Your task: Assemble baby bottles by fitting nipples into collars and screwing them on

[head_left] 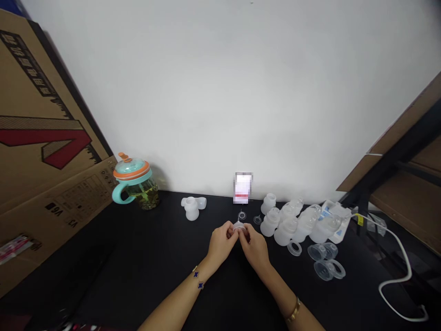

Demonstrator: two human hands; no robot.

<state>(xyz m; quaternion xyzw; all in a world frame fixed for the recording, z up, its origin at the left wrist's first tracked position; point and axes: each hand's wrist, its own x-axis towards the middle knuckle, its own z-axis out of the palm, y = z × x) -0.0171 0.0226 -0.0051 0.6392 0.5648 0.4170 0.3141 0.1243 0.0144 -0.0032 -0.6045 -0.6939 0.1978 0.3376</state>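
My left hand and my right hand meet above the black table. Between their fingertips they hold a small whitish baby bottle nipple, its tip pointing up; the fingers partly cover its lower part, and a collar around it cannot be made out clearly. Just beyond it lies a clear nipple with a round base. Another clear nipple rests to the right, near several white baby bottles. An open-necked bottle stands behind these.
Clear caps and a ring lie at the right, near a white cable. White bottle parts stand left of centre. A phone leans on the wall. At the left are a teapot-like jug and a cardboard box.
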